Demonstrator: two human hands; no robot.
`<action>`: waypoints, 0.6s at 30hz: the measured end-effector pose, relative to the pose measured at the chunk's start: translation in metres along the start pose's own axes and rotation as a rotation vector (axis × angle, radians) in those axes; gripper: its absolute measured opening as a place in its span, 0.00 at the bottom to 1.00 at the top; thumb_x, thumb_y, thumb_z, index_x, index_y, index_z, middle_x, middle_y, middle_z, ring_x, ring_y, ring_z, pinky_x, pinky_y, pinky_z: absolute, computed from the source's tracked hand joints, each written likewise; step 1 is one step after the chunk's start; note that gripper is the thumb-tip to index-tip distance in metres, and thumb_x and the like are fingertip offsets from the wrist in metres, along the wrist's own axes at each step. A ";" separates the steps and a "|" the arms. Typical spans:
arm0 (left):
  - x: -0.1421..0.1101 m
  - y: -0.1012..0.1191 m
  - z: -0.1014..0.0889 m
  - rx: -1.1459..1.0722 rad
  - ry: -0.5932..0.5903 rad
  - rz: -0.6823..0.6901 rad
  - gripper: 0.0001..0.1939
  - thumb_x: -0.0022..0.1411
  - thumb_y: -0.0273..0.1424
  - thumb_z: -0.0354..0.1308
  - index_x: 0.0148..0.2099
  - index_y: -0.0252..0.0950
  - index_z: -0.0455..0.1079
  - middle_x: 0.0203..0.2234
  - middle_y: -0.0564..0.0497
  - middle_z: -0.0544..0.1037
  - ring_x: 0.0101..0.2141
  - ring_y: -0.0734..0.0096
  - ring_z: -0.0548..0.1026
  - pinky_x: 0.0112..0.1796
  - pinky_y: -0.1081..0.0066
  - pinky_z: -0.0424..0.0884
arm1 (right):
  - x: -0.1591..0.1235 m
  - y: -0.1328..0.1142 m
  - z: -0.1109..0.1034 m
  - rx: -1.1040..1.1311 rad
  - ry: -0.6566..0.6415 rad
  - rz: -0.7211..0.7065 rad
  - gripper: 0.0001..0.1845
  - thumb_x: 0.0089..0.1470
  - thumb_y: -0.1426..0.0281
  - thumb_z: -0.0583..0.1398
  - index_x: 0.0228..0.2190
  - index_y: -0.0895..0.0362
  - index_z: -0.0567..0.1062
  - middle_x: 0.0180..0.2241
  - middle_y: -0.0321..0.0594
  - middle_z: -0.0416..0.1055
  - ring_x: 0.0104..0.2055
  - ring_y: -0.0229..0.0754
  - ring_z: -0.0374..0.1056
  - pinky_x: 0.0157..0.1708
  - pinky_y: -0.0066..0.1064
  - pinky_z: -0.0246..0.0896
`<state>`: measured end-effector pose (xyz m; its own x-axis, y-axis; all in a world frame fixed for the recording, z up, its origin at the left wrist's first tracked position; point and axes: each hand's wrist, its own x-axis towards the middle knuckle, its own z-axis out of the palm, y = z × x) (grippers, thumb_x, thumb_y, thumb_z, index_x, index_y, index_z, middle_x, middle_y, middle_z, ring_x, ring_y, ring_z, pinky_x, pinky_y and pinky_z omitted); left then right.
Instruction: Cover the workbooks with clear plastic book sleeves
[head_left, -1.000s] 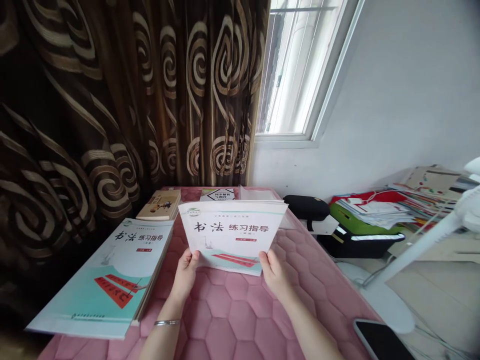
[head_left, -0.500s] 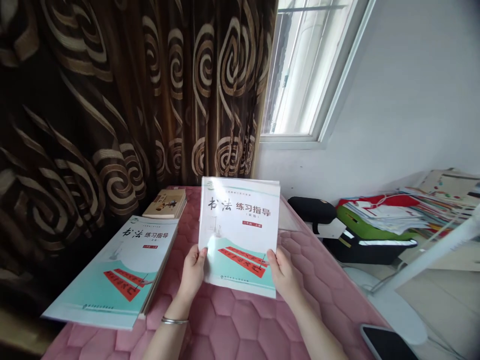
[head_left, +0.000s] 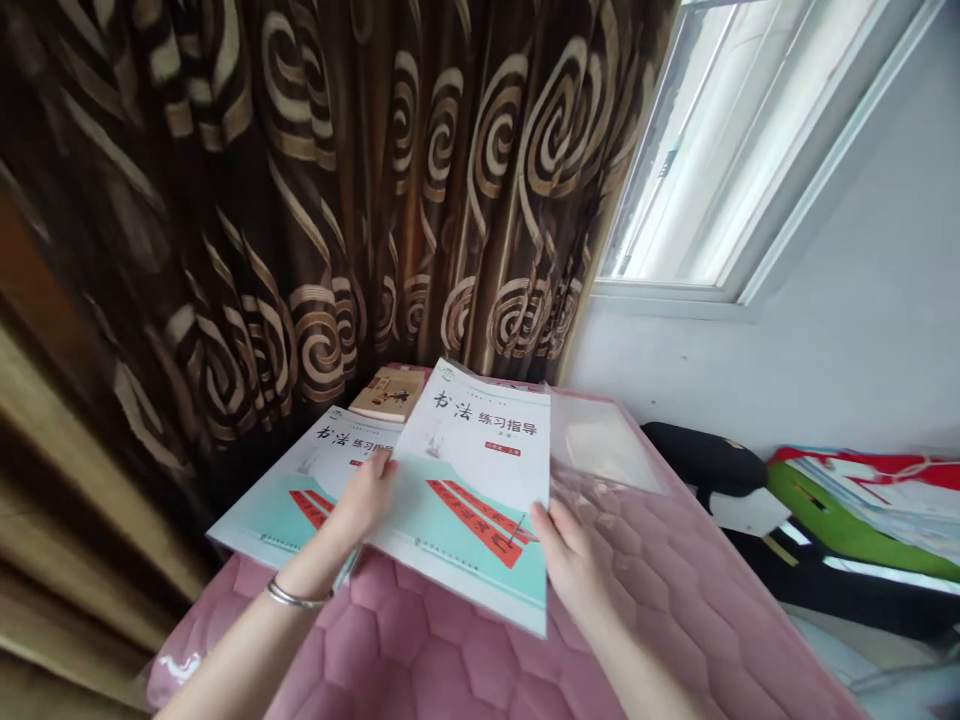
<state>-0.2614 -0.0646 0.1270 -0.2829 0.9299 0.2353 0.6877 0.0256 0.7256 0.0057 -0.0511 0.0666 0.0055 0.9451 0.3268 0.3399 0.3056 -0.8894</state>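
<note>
A calligraphy workbook with a white and mint-green cover is held up between both hands, tilted, over the pink surface. My left hand, with a silver bangle at the wrist, grips its left edge. On its right edge my right hand pinches the cover, thumb on top. Behind my left hand lies a stack topped by a matching workbook, partly hidden by that hand and the held one. Farther back sits a smaller tan book.
A pink quilted surface under clear plastic carries the books. A transparent sleeve lies toward its right back edge. Beyond that edge stand a black case and piled papers. A patterned curtain hangs behind.
The view has turned left. The held workbook has moved left toward the stack and now overlaps it in view, its lower edge tilting more. Both hands keep their hold.
</note>
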 end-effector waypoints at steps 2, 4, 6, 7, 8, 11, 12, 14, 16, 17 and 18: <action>0.003 -0.017 -0.023 0.081 -0.029 -0.041 0.11 0.59 0.31 0.47 0.24 0.40 0.62 0.20 0.52 0.71 0.26 0.65 0.71 0.32 0.69 0.64 | -0.007 -0.018 0.022 0.041 -0.104 -0.009 0.23 0.56 0.47 0.51 0.36 0.51 0.73 0.38 0.43 0.78 0.39 0.49 0.73 0.38 0.33 0.68; 0.005 -0.035 -0.045 0.127 -0.032 -0.080 0.11 0.57 0.30 0.48 0.22 0.40 0.61 0.18 0.52 0.70 0.25 0.64 0.71 0.31 0.68 0.63 | -0.013 -0.033 0.049 0.072 -0.145 -0.026 0.21 0.56 0.49 0.50 0.35 0.52 0.72 0.36 0.43 0.77 0.39 0.48 0.73 0.38 0.33 0.67; 0.006 -0.053 -0.065 0.153 -0.015 -0.107 0.10 0.56 0.30 0.48 0.23 0.40 0.63 0.18 0.51 0.71 0.26 0.62 0.72 0.31 0.68 0.64 | -0.016 -0.044 0.079 0.083 -0.171 -0.026 0.20 0.57 0.50 0.50 0.33 0.52 0.70 0.33 0.43 0.77 0.37 0.48 0.73 0.37 0.33 0.67; 0.007 -0.063 -0.075 0.167 0.001 -0.119 0.09 0.56 0.30 0.47 0.25 0.40 0.65 0.19 0.50 0.72 0.27 0.61 0.73 0.32 0.68 0.64 | -0.017 -0.049 0.094 0.089 -0.184 -0.027 0.19 0.57 0.51 0.49 0.32 0.52 0.69 0.32 0.42 0.77 0.36 0.47 0.73 0.36 0.33 0.67; 0.007 -0.072 -0.085 0.187 0.022 -0.129 0.09 0.56 0.30 0.47 0.28 0.39 0.67 0.21 0.49 0.74 0.29 0.60 0.75 0.33 0.68 0.65 | -0.018 -0.053 0.109 0.099 -0.199 -0.031 0.18 0.57 0.52 0.49 0.31 0.51 0.68 0.32 0.42 0.76 0.36 0.47 0.73 0.36 0.33 0.66; 0.010 -0.100 -0.111 0.309 0.086 -0.142 0.12 0.57 0.29 0.46 0.36 0.38 0.71 0.29 0.47 0.79 0.34 0.60 0.77 0.36 0.69 0.68 | -0.016 -0.062 0.150 0.125 -0.239 -0.044 0.15 0.58 0.56 0.48 0.30 0.52 0.66 0.32 0.43 0.76 0.36 0.46 0.72 0.37 0.32 0.66; 0.011 -0.109 -0.118 0.370 0.097 -0.143 0.13 0.58 0.29 0.46 0.39 0.38 0.71 0.31 0.47 0.79 0.34 0.61 0.78 0.36 0.70 0.68 | -0.016 -0.065 0.161 0.127 -0.251 -0.042 0.14 0.59 0.57 0.48 0.30 0.52 0.66 0.33 0.44 0.76 0.37 0.46 0.73 0.37 0.32 0.66; 0.013 -0.126 -0.126 0.525 0.092 -0.130 0.14 0.59 0.28 0.45 0.43 0.37 0.71 0.33 0.46 0.80 0.35 0.61 0.78 0.37 0.70 0.70 | -0.014 -0.068 0.180 0.104 -0.282 -0.026 0.12 0.60 0.60 0.49 0.31 0.53 0.66 0.34 0.46 0.76 0.39 0.46 0.73 0.38 0.32 0.65; 0.013 -0.139 -0.127 0.704 0.065 -0.091 0.15 0.60 0.26 0.46 0.46 0.34 0.69 0.34 0.44 0.79 0.36 0.61 0.78 0.37 0.70 0.71 | -0.013 -0.068 0.194 0.042 -0.321 0.008 0.10 0.60 0.64 0.50 0.31 0.54 0.66 0.35 0.49 0.76 0.39 0.47 0.73 0.38 0.32 0.65; 0.012 -0.144 -0.125 0.779 0.048 -0.068 0.15 0.60 0.24 0.46 0.47 0.33 0.69 0.35 0.44 0.79 0.36 0.62 0.78 0.38 0.69 0.71 | -0.013 -0.067 0.198 0.009 -0.336 0.024 0.09 0.60 0.66 0.51 0.32 0.55 0.67 0.35 0.50 0.76 0.39 0.47 0.74 0.38 0.32 0.65; 0.010 -0.148 -0.123 0.830 0.034 -0.040 0.15 0.59 0.23 0.47 0.47 0.32 0.69 0.36 0.42 0.78 0.37 0.62 0.78 0.39 0.69 0.72 | -0.013 -0.065 0.201 -0.020 -0.345 0.037 0.08 0.60 0.67 0.51 0.32 0.56 0.68 0.35 0.51 0.77 0.39 0.48 0.74 0.38 0.32 0.65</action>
<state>-0.4481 -0.1039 0.1014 -0.3284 0.9114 0.2480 0.9426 0.3332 0.0236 -0.2060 -0.0600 0.0561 -0.2986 0.9402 0.1638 0.3639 0.2708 -0.8912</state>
